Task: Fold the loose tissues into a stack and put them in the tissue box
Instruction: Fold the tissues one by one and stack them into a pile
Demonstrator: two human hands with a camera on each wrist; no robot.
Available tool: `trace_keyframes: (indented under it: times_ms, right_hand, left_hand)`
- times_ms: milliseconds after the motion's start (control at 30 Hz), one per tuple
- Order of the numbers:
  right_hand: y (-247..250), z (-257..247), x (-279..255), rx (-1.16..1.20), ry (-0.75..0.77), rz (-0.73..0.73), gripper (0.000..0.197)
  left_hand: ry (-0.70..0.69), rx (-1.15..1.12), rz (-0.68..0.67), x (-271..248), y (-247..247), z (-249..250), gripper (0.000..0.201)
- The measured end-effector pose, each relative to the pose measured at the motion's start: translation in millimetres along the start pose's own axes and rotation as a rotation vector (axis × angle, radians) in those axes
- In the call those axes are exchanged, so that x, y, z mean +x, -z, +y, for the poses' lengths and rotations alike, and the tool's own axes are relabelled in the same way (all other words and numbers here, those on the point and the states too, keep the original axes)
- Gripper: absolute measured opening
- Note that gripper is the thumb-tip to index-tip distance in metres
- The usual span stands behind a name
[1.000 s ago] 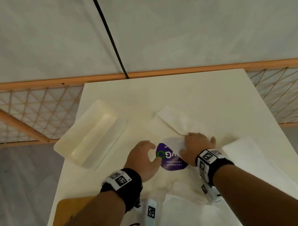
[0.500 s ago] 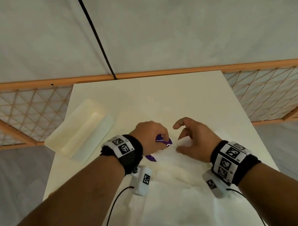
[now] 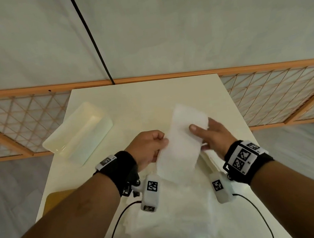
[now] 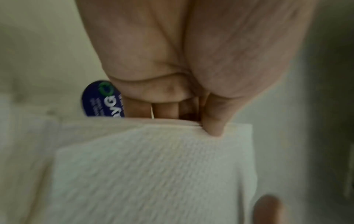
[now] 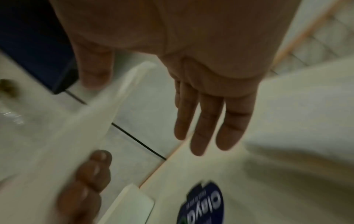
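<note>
I hold a folded white tissue [image 3: 181, 135] up over the table between both hands. My left hand [image 3: 156, 143] pinches its left edge, the thumb [image 4: 212, 128] pressed on the front and the fingers curled behind. On the other side my right hand [image 3: 204, 132] has its thumb on the front face and its straight fingers [image 5: 203, 128] behind. The tissue box [image 3: 79, 133], a cream open tub, lies on the table at the left. A heap of loose tissues [image 3: 176, 217] lies under my wrists. A purple-labelled pack [image 5: 203, 204] lies on the table below the hands.
The cream table [image 3: 149, 99] ends at a wooden lattice rail [image 3: 271, 102] behind and to both sides. A black cable [image 3: 90, 37] runs up the wall. A wooden surface [image 3: 56, 199] shows beside the table's left edge. Wrist camera cables trail over the tissue heap.
Both hands have left the purple-labelled pack on the table and risen with a folded tissue held between them. The head view has shifted slightly.
</note>
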State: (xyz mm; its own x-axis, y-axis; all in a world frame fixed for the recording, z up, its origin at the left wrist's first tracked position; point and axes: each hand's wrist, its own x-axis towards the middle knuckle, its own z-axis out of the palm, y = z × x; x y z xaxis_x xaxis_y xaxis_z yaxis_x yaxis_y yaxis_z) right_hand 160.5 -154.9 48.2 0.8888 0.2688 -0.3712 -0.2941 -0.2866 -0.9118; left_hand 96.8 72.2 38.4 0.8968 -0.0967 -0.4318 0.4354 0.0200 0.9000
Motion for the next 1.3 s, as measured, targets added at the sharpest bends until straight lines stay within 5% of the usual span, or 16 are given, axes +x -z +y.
trace_keyframes:
  times_ms: [67, 167, 433, 600, 700, 800, 933, 1133, 1200, 1300]
  right_hand:
    - [-11.4, 16.3, -7.1, 0.141, -0.158, -0.110, 0.098]
    - [-33.7, 33.8, -15.2, 0.177, -0.222, -0.157, 0.056]
    - [-43.2, 50.3, -9.9, -0.342, -0.085, -0.099, 0.038]
    - [-26.7, 33.9, -11.4, -0.273, -0.016, -0.144, 0.053]
    - [-28.6, 30.1, -13.3, -0.255, -0.044, -0.353, 0.046]
    - [-48.6, 43.2, -11.6, -0.627, -0.027, -0.473, 0.034]
    - [-76.3, 74.9, -9.9, -1.117, -0.010, -0.577, 0.071]
    - [-74.6, 69.9, -26.7, -1.162, 0.130, -0.431, 0.118]
    - [-75.9, 63.0, -40.3, -1.191, 0.108, -0.491, 0.120]
    - [-84.2, 72.0, -51.3, -1.355, 0.101, -0.600, 0.130]
  left_hand:
    - [0.078, -0.234, 0.065, -5.3, -8.6, -7.9, 0.013]
    - [0.156, -0.284, 0.127, -11.9, -18.4, -23.1, 0.020]
    - [0.279, 0.144, -0.104, -35.7, -4.9, -38.4, 0.022]
    - [0.269, 0.295, 0.418, -42.3, 47.3, -42.6, 0.020]
    - [0.271, 0.304, 0.474, -46.1, 66.4, -51.2, 0.017]
    - [0.249, 0.293, 0.482, -45.6, 70.1, -55.7, 0.013]
    - [0.248, 0.380, 0.440, -43.1, 63.3, -58.6, 0.008]
    - [0.161, 0.833, 0.195, -66.8, 48.7, -69.5, 0.013]
    - [0.201, 0.905, 0.094, -76.1, 41.8, -75.9, 0.040]
    - [0.312, 1.238, -0.069, -80.4, 24.8, -92.7, 0.123]
